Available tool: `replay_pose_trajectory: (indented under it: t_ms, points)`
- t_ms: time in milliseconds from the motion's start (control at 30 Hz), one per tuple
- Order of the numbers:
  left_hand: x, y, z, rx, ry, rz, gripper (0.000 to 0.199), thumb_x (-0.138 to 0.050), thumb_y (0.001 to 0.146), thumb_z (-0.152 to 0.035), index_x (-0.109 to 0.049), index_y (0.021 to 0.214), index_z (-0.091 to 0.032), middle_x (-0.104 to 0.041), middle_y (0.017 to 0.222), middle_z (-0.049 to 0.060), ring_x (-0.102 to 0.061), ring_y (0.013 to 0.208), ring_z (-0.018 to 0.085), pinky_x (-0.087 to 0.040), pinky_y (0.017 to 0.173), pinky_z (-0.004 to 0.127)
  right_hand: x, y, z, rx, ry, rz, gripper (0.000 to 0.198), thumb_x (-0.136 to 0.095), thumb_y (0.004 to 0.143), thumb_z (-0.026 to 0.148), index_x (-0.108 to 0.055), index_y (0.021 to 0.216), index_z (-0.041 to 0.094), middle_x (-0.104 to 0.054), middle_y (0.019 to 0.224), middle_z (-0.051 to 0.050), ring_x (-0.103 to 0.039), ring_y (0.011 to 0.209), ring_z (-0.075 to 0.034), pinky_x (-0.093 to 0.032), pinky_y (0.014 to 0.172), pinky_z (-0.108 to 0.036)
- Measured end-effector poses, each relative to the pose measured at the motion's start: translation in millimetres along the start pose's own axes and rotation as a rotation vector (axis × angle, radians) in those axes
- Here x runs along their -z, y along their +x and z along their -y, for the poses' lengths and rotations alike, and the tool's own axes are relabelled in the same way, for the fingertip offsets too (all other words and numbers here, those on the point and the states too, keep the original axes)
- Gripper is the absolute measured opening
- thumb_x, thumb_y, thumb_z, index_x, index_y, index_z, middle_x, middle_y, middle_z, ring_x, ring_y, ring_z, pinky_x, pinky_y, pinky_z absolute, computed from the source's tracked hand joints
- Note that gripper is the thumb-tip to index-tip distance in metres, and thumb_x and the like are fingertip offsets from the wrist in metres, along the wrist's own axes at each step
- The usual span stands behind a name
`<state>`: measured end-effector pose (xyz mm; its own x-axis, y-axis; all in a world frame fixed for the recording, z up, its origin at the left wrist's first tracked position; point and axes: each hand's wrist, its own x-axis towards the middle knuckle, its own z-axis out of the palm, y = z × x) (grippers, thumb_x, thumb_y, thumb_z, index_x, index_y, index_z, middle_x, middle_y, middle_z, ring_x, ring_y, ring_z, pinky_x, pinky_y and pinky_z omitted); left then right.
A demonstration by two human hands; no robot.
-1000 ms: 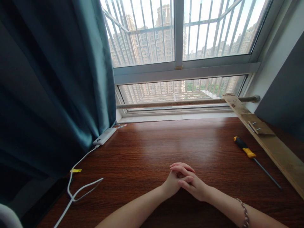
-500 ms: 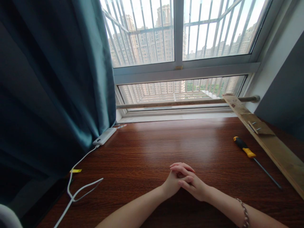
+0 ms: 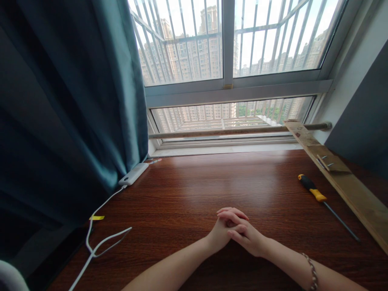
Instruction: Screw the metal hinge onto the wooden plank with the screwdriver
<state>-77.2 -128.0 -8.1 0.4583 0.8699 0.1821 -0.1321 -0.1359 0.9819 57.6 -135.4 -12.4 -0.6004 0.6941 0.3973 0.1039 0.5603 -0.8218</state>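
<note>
My left hand [image 3: 218, 235] and my right hand [image 3: 252, 239] are clasped together low in the middle of the head view, their fingers interlaced. Both are closed, and no object shows between them. They rest at the near part of a dark brown wood-grain tabletop [image 3: 188, 190]. A braided bracelet [image 3: 312, 271] circles the right forearm. To the right, apart from the hands, lies a screwdriver [image 3: 318, 196] with a black and yellow handle, its shaft pointing towards the near right.
A long wooden board [image 3: 359, 190] with nails in a small piece slants along the right, its far end by a rail [image 3: 218, 132]. At left, a white power bank [image 3: 133, 174] with a white cable [image 3: 87, 238] lies beside a blue curtain [image 3: 121, 101]. A barred window stands behind.
</note>
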Motion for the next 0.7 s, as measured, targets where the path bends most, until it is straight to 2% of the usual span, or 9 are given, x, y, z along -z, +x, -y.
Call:
replay_pose_trajectory:
  t_ms: [700]
  points:
    - [0.9, -0.3, 6.5, -0.001, -0.030, 0.016, 0.025, -0.071, 0.070, -0.030, -0.068, 0.091, -0.016, -0.058, 0.091, 0.005, -0.055, 0.088, 0.019, -0.045, 0.080, 0.032, -0.4, -0.2, 0.5, 0.002, 0.020, -0.003, 0.038, -0.046, 0.092, 0.033, -0.045, 0.129, 0.023, -0.047, 0.128, -0.011, -0.041, 0.124, -0.021, -0.036, 0.104, -0.039]
